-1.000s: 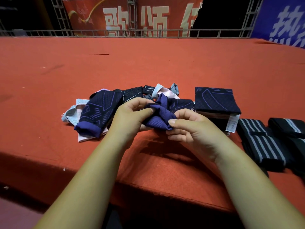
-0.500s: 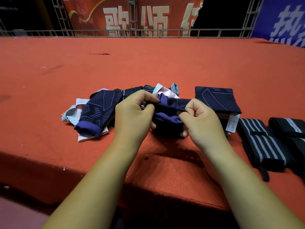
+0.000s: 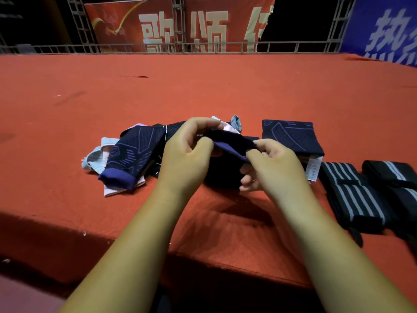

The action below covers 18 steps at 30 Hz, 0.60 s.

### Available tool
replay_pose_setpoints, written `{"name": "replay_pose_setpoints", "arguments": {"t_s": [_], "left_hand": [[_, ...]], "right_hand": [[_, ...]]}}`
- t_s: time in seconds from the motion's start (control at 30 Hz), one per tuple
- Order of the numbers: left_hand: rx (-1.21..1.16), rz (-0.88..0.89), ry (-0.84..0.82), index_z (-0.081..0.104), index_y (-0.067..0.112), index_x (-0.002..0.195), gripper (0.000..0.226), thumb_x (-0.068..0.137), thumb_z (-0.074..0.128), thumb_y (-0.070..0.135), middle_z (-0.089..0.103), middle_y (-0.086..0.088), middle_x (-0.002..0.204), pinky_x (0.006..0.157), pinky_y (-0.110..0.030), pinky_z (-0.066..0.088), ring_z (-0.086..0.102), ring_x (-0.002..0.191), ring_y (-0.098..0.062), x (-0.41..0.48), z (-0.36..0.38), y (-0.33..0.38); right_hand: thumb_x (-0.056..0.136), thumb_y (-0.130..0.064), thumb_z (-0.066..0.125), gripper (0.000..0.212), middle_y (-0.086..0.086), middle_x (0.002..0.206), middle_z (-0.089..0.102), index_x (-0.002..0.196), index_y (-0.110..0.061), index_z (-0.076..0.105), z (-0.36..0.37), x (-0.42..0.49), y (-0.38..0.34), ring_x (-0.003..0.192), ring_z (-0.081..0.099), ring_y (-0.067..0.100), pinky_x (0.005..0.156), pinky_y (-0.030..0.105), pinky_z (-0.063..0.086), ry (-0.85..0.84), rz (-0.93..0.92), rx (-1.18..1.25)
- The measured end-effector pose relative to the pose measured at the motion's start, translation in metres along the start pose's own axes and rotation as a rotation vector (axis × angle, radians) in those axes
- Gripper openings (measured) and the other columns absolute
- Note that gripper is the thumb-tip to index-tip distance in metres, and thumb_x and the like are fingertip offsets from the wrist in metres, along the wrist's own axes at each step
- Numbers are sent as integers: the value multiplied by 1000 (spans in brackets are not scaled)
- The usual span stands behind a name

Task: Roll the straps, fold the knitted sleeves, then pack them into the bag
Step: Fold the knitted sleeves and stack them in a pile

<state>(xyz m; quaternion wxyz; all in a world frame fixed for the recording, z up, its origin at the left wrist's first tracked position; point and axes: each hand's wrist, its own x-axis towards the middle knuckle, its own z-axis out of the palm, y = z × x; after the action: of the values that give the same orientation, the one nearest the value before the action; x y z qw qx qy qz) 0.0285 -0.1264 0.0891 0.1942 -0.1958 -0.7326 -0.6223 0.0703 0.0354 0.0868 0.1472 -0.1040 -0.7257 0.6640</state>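
table (image 3: 203, 91): covered in red cloth, and all the gear is laid out toward its near edge.
red banner (image 3: 158, 23): hung up at the back with big pale characters on it; a metal railing (image 3: 225, 45) is run across in front of it.
blue banner (image 3: 383, 30): hung at the back right, pale characters too, partly cut off by the frame.
straps (image 3: 352, 195): two dark ones with grey stripes, already rolled, parked side by side at the far right of the table.
pile of sleeves (image 3: 133, 152): navy, purple-cuffed, pink and light blue pieces are heaped loosely just left of the hands.
folded sleeve (image 3: 291, 136): navy with purple lines, set flat just right of the hands, between them and the straps.
held sleeve (image 3: 230, 143): navy with a purple edge, kept up between both hands over the table, between the pile and the folded one.
left hand (image 3: 187, 159): fingers are curled and the sleeve's left end is pinched against the thumb.
right hand (image 3: 275, 168): the purple edge is pinched by thumb and forefinger, the other fingers are tucked underneath.
tag (image 3: 313, 168): white, printed, left hanging from the folded sleeve's near side.
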Motion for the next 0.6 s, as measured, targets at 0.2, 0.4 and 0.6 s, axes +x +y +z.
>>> {"name": "replay_pose_setpoints", "arguments": {"t_s": [0.2, 0.4, 0.6], "left_hand": [[-52, 16, -113, 69, 21, 126, 47, 94, 62, -12, 76, 12, 113, 80, -20, 52, 69, 89, -7, -1, -3, -6], [117, -23, -138, 75, 38, 113, 18, 97, 73, 32, 73, 16, 112, 92, -45, 56, 69, 101, -13, 4, -5, -15], [-98, -107, -73, 75, 23, 102, 11, 104, 70, 32, 78, -3, 96, 77, -40, 56, 68, 85, -9, 8, -2, -6]], "right_hand": [[90, -3, 54, 36, -2, 51, 57, 100, -26, 81, -16, 6, 4, 43, 54, 16, 47, 35, 57, 89, -79, -182], [98, -3, 55, 27, 4, 51, 38, 82, -14, 74, -16, -1, -8, 40, 40, 20, 45, 32, 54, -64, 30, 117], [99, -69, 56, 47, -13, 75, 64, 80, -32, 80, -22, -3, -7, 76, 61, 11, 85, 44, 57, 5, -131, 60]]}}
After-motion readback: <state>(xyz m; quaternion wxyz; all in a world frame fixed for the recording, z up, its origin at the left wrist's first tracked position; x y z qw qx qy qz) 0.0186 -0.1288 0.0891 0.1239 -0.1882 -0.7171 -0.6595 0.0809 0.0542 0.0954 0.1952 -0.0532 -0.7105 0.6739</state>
